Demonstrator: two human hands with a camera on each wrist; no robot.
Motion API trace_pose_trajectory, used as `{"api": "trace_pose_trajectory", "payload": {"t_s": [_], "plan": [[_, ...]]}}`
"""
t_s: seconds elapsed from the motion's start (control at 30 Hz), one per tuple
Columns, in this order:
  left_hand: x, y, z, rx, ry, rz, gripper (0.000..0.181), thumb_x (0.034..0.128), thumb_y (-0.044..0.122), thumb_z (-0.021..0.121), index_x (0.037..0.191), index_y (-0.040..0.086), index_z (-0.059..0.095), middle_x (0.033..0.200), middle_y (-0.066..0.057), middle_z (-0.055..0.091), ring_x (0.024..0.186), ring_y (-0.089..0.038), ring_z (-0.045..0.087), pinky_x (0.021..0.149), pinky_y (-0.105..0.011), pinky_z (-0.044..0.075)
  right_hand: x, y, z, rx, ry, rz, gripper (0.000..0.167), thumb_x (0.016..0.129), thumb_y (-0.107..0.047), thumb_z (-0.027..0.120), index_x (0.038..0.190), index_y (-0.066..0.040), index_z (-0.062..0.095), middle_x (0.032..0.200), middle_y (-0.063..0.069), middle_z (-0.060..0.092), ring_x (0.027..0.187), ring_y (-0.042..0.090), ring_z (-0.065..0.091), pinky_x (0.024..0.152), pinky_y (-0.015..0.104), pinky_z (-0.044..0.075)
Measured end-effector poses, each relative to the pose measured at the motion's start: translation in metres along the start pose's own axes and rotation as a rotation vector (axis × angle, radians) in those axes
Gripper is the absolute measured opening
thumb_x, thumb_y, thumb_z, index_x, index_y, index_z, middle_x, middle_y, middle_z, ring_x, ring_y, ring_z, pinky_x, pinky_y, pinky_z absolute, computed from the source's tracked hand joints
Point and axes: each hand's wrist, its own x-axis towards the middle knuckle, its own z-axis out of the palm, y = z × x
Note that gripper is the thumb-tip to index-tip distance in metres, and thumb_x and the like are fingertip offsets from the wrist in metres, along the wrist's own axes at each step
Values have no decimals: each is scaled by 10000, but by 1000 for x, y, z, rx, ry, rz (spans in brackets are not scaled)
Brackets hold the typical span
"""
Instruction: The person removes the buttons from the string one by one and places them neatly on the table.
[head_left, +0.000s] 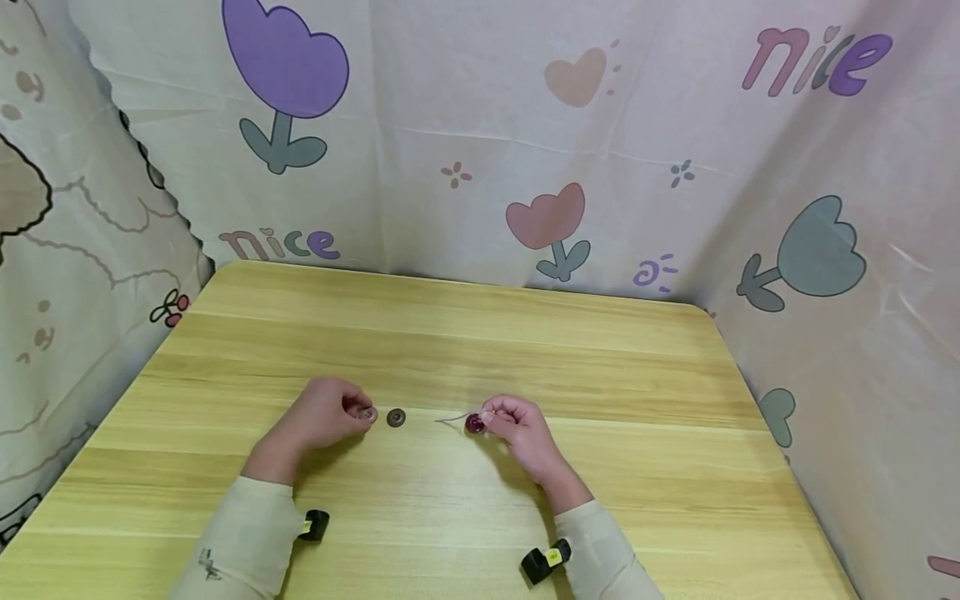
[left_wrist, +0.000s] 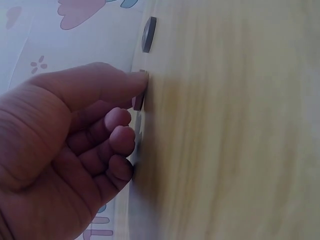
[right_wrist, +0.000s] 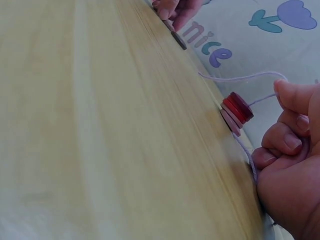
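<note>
My left hand (head_left: 324,414) pinches a brown button (head_left: 367,413) between thumb and finger, low at the tabletop; in the left wrist view the thumb partly covers this button (left_wrist: 138,98). Just right of it lies a dark button (head_left: 396,417), flat on the wood. Between thumb and finger, my right hand (head_left: 525,435) pinches a pale string (right_wrist: 240,78), whose free end points left. Several red and dark red buttons (right_wrist: 237,111) are threaded on the string in a small stack beside the right fingers, close to the tabletop.
The wooden table (head_left: 450,333) meets a patterned cloth (head_left: 450,100) along its back edge. Black devices are worn at the left wrist (head_left: 315,526) and the right wrist (head_left: 545,562).
</note>
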Motion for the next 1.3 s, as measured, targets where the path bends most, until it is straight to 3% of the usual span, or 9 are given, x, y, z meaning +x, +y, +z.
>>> {"api": "trace_pose_trajectory", "payload": {"t_s": [0.33,0.67,1.0,1.3], "plan": [[2,2,-5,8,-13,-13,105,832,112,789,923,65,764,672,32,571,643,-156,514,666,-359,452,1,-3,-1,2,-7,-6,154,967,-53,631,962,98,662,765,242,550,631,161,451,579,241,388],[1,7,-8,-13,-3,-21,279,812,99,796,1060,-11,734,709,13,575,670,-164,523,676,-355,472,2,-3,-1,-1,-7,-17,147,965,-46,636,960,99,662,737,248,520,606,151,438,563,238,384],[14,28,8,-56,24,104,255,810,112,797,1031,-3,739,701,27,534,666,-152,504,685,-345,463,1,-1,0,3,-8,-6,140,963,-45,636,964,94,656,711,199,515,577,156,427,541,240,382],[25,50,28,-118,3,196,259,828,78,783,1057,-33,731,704,30,534,657,-136,494,683,-336,478,1,1,1,0,-10,0,147,977,-21,614,980,122,646,710,260,485,593,172,419,558,253,377]]}}
